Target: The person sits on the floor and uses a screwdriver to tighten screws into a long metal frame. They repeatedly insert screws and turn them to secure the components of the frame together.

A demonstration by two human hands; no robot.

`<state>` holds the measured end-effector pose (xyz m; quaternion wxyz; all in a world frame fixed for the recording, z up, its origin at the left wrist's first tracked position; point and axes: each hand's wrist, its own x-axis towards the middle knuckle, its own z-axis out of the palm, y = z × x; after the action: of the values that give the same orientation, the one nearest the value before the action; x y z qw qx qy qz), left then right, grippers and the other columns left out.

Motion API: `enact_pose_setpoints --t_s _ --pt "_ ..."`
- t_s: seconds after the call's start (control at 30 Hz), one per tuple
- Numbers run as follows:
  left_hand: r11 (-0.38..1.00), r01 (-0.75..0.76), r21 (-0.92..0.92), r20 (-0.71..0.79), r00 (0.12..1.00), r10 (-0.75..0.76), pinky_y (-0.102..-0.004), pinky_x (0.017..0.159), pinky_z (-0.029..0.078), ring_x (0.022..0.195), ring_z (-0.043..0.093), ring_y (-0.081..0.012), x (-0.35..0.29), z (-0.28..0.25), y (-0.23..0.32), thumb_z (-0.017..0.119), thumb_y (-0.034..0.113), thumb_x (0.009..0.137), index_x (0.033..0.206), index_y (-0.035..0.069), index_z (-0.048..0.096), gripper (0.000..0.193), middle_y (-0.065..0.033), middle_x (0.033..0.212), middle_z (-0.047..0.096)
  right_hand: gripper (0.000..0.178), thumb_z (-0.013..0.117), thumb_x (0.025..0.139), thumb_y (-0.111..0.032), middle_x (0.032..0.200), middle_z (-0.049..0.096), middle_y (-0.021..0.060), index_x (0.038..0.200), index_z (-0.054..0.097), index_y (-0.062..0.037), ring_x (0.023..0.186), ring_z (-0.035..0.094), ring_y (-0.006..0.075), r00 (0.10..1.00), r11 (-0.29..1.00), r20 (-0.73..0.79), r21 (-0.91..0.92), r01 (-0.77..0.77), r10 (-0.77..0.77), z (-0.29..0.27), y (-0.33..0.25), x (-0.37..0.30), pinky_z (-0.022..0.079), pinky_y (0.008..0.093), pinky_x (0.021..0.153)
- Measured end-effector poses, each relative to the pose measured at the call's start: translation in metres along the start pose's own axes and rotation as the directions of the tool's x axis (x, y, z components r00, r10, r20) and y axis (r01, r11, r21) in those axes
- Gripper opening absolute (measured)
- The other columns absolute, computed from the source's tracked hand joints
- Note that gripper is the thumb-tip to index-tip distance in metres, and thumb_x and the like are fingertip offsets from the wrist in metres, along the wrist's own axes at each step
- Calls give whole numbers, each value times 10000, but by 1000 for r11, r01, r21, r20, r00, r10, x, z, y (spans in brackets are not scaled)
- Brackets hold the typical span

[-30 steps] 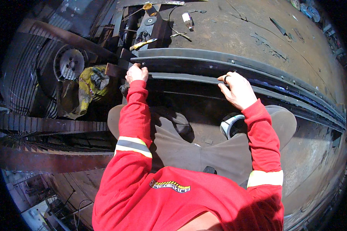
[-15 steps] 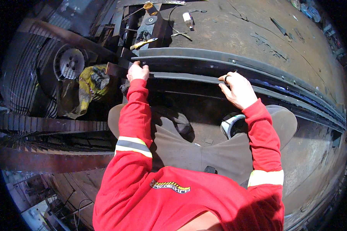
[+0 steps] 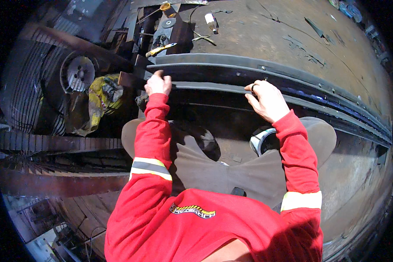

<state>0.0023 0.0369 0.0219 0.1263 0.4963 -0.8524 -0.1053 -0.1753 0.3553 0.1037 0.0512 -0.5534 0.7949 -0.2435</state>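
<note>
Long dark steel beams (image 3: 205, 70) lie side by side across the space before my knees, running off to the far right. My left hand (image 3: 158, 83) is closed over the left end of the nearest beam's flange (image 3: 209, 86), with its thumb side raised. Farther right, my right hand (image 3: 267, 101) grips the same flange, fingers bent over the edge and the thumb on the near side. A dark ring shows on one of its fingers. The undersides of both hands' grips are hidden. Small bolts or holes (image 3: 238, 74) dot the beam behind.
A yellow-handled paintbrush (image 3: 160, 49), a grey disc (image 3: 168, 23) and an amber cup (image 3: 167, 9) sit on a beam at the upper left. A bottle (image 3: 212, 23) lies beyond. A stained yellow cloth (image 3: 101, 102) and round metal plate (image 3: 77, 72) are at left. A round container (image 3: 263, 140) stands between my legs.
My left hand has shifted slightly right along the flange. My right hand stays at about the same spot on it. The whole view has moved a little.
</note>
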Motion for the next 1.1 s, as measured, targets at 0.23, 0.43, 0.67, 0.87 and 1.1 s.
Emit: enact_pose_setpoints --t_s 0.23,0.43,0.67,0.87,1.1 --pt "986 -146 77 63 988 141 -440 869 481 974 641 -289 -3 7 -1 587 328 766 1117 158 672 399 -141 989 686 197 628 833 -181 837 601 121 943 650 -19 825 593 288 1000 1000 13 7 -1 0 1 -2 2 477 378 769" --pt "934 -76 350 55 997 60 -488 902 428 1055 565 -347 4 23 -10 588 361 762 1191 101 578 502 -192 1092 608 193 623 826 -178 832 598 124 938 646 -23 820 589 294 1000 999 -11 45 10 -10 3 3 1 475 381 758" --pt "963 33 266 29 999 -42 -490 913 433 1078 561 -349 7 7 -11 593 362 758 1196 145 608 488 -190 1139 601 247 583 837 -237 904 658 155 951 674 -38 883 630 320 990 987 -26 79 -139 142 -12 34 -2 492 409 808" --pt "930 71 360 187 971 -146 -511 1004 336 1213 470 -338 3 9 7 603 428 772 1232 118 566 555 -171 1249 549 279 582 780 -235 771 643 240 831 694 16 722 643 358 723 920 626 25 -392 291 -28 40 -51 501 425 690" --pt "910 139 390 265 930 -256 -549 1008 316 1227 472 -325 12 13 43 577 418 780 1271 9 504 644 -166 1309 512 312 589 755 -133 1091 634 244 1032 674 -14 1024 629 349 235 925 898 -338 -172 372 83 73 -154 514 428 857"
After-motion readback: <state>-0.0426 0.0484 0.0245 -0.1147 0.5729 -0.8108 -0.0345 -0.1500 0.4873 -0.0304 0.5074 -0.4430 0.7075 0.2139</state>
